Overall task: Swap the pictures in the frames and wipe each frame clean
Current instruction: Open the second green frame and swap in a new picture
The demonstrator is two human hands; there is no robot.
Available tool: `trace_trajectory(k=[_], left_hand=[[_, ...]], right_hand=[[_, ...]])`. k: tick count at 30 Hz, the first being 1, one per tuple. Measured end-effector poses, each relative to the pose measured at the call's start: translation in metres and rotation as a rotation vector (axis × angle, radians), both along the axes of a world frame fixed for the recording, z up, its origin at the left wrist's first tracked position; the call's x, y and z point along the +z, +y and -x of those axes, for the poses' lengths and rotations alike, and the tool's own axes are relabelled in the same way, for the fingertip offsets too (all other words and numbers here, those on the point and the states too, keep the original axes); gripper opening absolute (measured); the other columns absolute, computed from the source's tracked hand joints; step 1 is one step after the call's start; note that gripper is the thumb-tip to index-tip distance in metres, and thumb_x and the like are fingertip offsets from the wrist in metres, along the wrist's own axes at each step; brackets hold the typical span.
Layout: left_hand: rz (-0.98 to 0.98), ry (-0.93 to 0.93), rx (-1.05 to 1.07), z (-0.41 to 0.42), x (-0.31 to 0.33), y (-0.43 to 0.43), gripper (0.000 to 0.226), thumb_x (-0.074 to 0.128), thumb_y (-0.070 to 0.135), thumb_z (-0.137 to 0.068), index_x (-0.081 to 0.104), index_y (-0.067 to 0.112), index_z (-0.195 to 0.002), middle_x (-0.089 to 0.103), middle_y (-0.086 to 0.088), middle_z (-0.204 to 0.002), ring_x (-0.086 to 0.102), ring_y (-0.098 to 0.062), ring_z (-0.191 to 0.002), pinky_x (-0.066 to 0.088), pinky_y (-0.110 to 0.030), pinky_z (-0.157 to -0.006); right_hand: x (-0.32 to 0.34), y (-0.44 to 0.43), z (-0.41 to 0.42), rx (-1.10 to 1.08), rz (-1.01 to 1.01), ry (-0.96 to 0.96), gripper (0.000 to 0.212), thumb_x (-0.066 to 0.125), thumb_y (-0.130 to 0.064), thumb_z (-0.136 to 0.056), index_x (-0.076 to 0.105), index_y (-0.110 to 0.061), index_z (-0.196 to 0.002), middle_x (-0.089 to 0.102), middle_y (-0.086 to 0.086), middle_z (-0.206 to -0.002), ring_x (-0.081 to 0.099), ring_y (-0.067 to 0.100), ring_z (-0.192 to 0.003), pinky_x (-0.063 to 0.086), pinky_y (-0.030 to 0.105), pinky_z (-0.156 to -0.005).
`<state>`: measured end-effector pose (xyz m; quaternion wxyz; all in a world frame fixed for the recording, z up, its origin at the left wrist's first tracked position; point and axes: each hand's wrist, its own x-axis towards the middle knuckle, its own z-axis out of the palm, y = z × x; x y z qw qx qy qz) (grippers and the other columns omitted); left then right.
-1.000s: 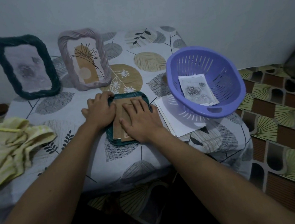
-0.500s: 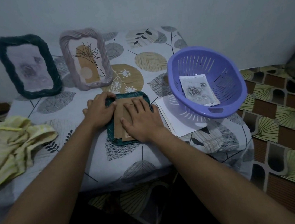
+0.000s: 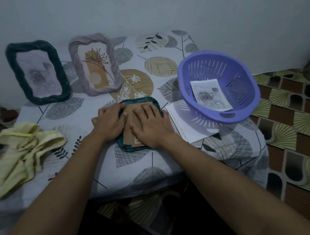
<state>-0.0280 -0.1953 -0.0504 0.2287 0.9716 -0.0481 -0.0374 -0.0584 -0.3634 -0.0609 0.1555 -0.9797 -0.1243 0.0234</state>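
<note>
Counter [image 3: 136,164]: covered by a leaf-print cloth, set against the wall.
Back left: dark green frame [image 3: 38,72] and lilac frame [image 3: 95,66], upright, side by side.
Middle: teal frame [image 3: 138,100], face down.
Left: crumpled yellow cloth [image 3: 24,151].
Right: white sheets [image 3: 188,127], purple basket [image 3: 241,88] partly on them.

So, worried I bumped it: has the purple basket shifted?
No. The purple basket still covers the same part of the white paper.

Bare forearms [image 3: 76,176], left hand [image 3: 110,122], right hand [image 3: 151,129]
</note>
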Motion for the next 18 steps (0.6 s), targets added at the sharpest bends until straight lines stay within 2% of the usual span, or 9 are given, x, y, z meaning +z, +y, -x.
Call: trace_trajectory(k=[4, 8, 10, 13, 15, 18], left_hand=[[0.122, 0.022, 0.021, 0.006, 0.003, 0.001, 0.046, 0.037, 0.041, -0.104, 0.036, 0.029, -0.149, 0.041, 0.001, -0.153, 0.027, -0.028, -0.142, 0.019, -0.048, -0.112], [0.269, -0.001, -0.024, 0.022, 0.001, 0.011, 0.053, 0.040, 0.035, -0.103, 0.030, 0.019, -0.153, 0.040, -0.007, -0.154, 0.036, -0.027, -0.141, 0.028, -0.047, -0.116], [0.211, -0.017, -0.054, 0.033, -0.005, 0.016, 0.055, 0.039, 0.037, -0.104, 0.028, 0.015, -0.154, 0.038, -0.009, -0.154, 0.034, -0.027, -0.141, 0.027, -0.046, -0.117], [0.046, -0.033, -0.066, 0.050, -0.012, 0.019, 0.071, 0.025, 0.058, -0.096, 0.024, 0.018, -0.155, 0.037, -0.010, -0.155, 0.030, -0.027, -0.143, 0.022, -0.047, -0.118], [-0.024, -0.039, -0.071, 0.057, -0.015, 0.018, 0.081, 0.015, 0.068, -0.092, 0.018, 0.020, -0.156, 0.029, -0.006, -0.160, 0.021, -0.024, -0.148, 0.014, -0.047, -0.120], [-0.119, -0.062, -0.086, 0.064, -0.017, 0.012, 0.092, 0.010, 0.078, -0.088, 0.009, 0.019, -0.158, 0.017, -0.001, -0.164, 0.010, -0.019, -0.151, 0.007, -0.046, -0.122]], right_hand=[[0.002, 0.000, 0.000, 0.008, -0.004, 0.020, 0.060, 0.025, -0.056, -0.101, 0.022, -0.028, -0.155, 0.013, 0.002, -0.165, 0.003, 0.021, -0.152, 0.007, 0.053, -0.119], [0.004, -0.001, -0.001, 0.013, -0.035, 0.007, 0.052, 0.024, -0.040, -0.103, 0.025, -0.028, -0.153, 0.017, 0.001, -0.163, 0.006, 0.019, -0.151, 0.007, 0.051, -0.119], [0.005, -0.002, 0.000, 0.018, -0.034, 0.013, 0.052, 0.026, -0.035, -0.102, 0.025, -0.027, -0.153, 0.018, 0.001, -0.163, 0.007, 0.019, -0.151, 0.008, 0.051, -0.119], [0.006, -0.002, 0.000, 0.016, -0.048, 0.020, 0.051, 0.028, -0.034, -0.100, 0.028, -0.028, -0.151, 0.020, 0.001, -0.162, 0.008, 0.019, -0.151, 0.009, 0.051, -0.119], [0.010, -0.002, -0.002, 0.016, -0.063, 0.046, 0.050, 0.029, -0.035, -0.101, 0.030, -0.029, -0.151, 0.020, 0.001, -0.162, 0.009, 0.020, -0.150, 0.008, 0.051, -0.118], [0.020, -0.006, -0.006, 0.012, -0.091, 0.133, 0.050, 0.033, -0.034, -0.101, 0.032, -0.031, -0.151, 0.019, -0.001, -0.163, 0.012, 0.021, -0.148, 0.008, 0.048, -0.116]])
